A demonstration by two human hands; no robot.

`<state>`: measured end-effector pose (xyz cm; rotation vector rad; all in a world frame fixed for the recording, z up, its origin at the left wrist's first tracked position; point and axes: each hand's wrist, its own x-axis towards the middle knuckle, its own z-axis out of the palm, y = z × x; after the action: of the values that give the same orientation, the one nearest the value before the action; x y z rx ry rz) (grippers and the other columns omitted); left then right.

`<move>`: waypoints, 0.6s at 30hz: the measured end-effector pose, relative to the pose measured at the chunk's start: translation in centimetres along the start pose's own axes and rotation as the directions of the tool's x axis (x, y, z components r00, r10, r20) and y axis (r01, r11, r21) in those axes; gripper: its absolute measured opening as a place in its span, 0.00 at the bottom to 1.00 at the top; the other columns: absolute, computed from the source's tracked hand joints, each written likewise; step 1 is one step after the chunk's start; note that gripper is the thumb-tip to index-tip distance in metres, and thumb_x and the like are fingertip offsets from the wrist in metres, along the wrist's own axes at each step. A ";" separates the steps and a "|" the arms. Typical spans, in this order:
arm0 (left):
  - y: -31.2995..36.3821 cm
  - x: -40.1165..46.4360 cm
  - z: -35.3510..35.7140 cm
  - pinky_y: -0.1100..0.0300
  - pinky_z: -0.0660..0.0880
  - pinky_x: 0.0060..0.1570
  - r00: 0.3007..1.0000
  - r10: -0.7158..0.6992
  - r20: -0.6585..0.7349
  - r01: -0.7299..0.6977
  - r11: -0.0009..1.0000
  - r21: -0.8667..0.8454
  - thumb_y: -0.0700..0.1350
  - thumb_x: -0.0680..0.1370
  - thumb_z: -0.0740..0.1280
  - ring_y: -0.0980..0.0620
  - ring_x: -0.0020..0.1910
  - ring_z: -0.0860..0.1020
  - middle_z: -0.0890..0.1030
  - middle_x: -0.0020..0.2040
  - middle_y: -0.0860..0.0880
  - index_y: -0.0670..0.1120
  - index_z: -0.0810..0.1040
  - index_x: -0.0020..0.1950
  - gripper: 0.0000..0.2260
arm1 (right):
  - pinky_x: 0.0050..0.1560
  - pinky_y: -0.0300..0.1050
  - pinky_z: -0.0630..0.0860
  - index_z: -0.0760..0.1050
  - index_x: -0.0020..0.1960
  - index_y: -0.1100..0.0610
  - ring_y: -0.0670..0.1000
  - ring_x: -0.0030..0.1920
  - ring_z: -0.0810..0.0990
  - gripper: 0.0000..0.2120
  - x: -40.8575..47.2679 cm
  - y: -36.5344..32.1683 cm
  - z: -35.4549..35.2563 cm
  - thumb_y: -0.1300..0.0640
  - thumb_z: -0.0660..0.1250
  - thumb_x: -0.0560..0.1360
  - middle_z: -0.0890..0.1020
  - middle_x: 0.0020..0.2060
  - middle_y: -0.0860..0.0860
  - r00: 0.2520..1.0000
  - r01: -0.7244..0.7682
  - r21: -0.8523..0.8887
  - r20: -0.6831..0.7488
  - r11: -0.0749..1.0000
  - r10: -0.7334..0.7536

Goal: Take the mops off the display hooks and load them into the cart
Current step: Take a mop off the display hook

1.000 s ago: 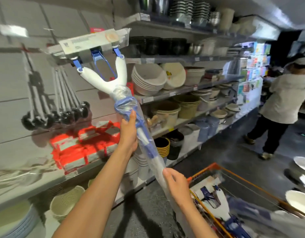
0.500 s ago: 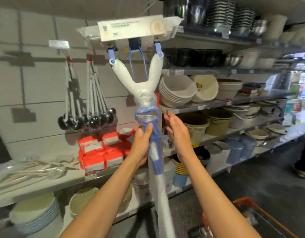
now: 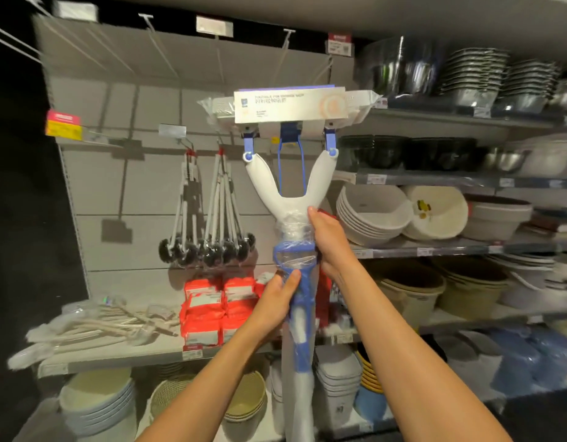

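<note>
Head view: we hold the mop [image 3: 290, 199] upright, left hand [image 3: 276, 301] and right hand [image 3: 328, 240] wrapped round its neck for control.

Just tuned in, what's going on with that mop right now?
A person holds a plastic-wrapped sponge mop head-up in front of the store shelving. The left hand grips the blue lever section of the handle, and the right hand grips just above it, below the white Y-shaped yoke. Toilet brushes hang on hooks behind. The cart is not in view, so the mop is not yet loaded.
</note>
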<state>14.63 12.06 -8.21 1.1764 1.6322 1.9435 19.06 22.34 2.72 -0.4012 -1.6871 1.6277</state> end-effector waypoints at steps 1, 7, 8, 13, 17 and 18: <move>0.0 0.0 -0.1 0.53 0.79 0.53 1.000 -0.009 0.005 0.009 1.000 0.013 0.61 0.80 0.63 0.49 0.48 0.83 0.85 0.47 0.48 0.42 0.79 0.61 0.23 | 0.62 0.60 0.78 0.79 0.47 0.55 0.57 0.52 0.84 0.11 0.1 0.0 0.1 0.54 0.61 0.83 0.85 0.50 0.56 1.000 -0.003 0.009 0.001 1.000 0.003; 1.2 0.9 -1.9 0.54 0.75 0.60 0.997 -0.049 0.053 0.045 0.997 0.065 0.67 0.80 0.56 0.53 0.58 0.81 0.84 0.59 0.50 0.51 0.77 0.67 0.26 | 0.45 0.49 0.77 0.77 0.41 0.57 0.53 0.39 0.79 0.13 0.9 1.3 1.4 0.59 0.62 0.83 0.81 0.38 0.55 0.997 0.038 0.122 -0.067 0.992 -0.030; 1.8 1.4 -2.5 0.51 0.74 0.61 0.999 -0.028 0.029 0.027 0.999 0.030 0.69 0.79 0.56 0.51 0.60 0.79 0.83 0.62 0.49 0.53 0.76 0.69 0.27 | 0.43 0.46 0.76 0.77 0.41 0.58 0.52 0.38 0.79 0.12 1.1 1.5 1.5 0.60 0.62 0.83 0.81 0.37 0.54 0.997 0.040 0.145 -0.070 0.989 -0.030; 6.3 7.7 -4.4 0.60 0.76 0.44 0.954 0.089 -0.287 -0.133 0.982 -0.136 0.53 0.84 0.61 0.55 0.44 0.79 0.80 0.44 0.53 0.47 0.77 0.53 0.11 | 0.49 0.57 0.79 0.78 0.50 0.66 0.58 0.44 0.81 0.11 2.9 3.0 2.3 0.59 0.62 0.83 0.83 0.43 0.61 0.998 0.065 0.173 -0.031 0.983 -0.060; 8.3 11.8 -5.8 0.64 0.77 0.34 0.919 0.159 -0.361 -0.225 0.963 -0.148 0.43 0.82 0.65 0.56 0.36 0.81 0.82 0.38 0.49 0.41 0.78 0.49 0.06 | 0.46 0.50 0.77 0.77 0.51 0.69 0.54 0.43 0.80 0.13 5.0 3.7 2.5 0.59 0.61 0.83 0.82 0.42 0.58 0.990 0.138 0.135 -0.042 0.981 -0.134; 8.2 12.5 -6.1 0.64 0.77 0.35 0.920 0.165 -0.354 -0.232 0.960 -0.154 0.42 0.82 0.66 0.56 0.37 0.82 0.83 0.38 0.50 0.41 0.78 0.49 0.06 | 0.46 0.49 0.76 0.78 0.50 0.68 0.53 0.42 0.79 0.12 5.6 3.8 2.5 0.59 0.62 0.83 0.82 0.41 0.57 0.988 0.153 0.113 -0.047 0.982 -0.149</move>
<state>4.50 14.76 4.07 1.0073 1.4754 2.4892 12.62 24.90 0.97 -0.2392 -1.5469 1.5873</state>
